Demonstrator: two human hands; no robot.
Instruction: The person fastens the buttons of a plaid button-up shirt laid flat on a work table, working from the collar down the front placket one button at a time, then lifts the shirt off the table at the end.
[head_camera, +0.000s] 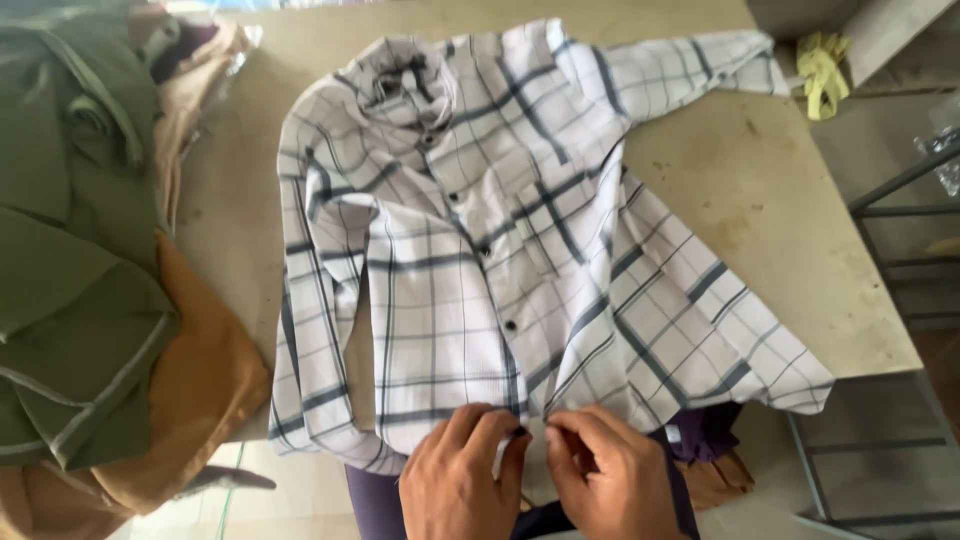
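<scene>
A white shirt with dark check lines lies spread front-up on a beige table, collar at the far end, one sleeve stretched to the far right. My left hand and my right hand are together at the shirt's near hem, at the bottom of the button placket. Both pinch the fabric edges there, fingertips almost touching each other. Dark buttons run up the middle of the shirt.
A pile of green and tan-orange garments fills the table's left side. A yellow cloth hangs at the far right corner. A metal frame stands right of the table. Dark purple cloth hangs below the near edge.
</scene>
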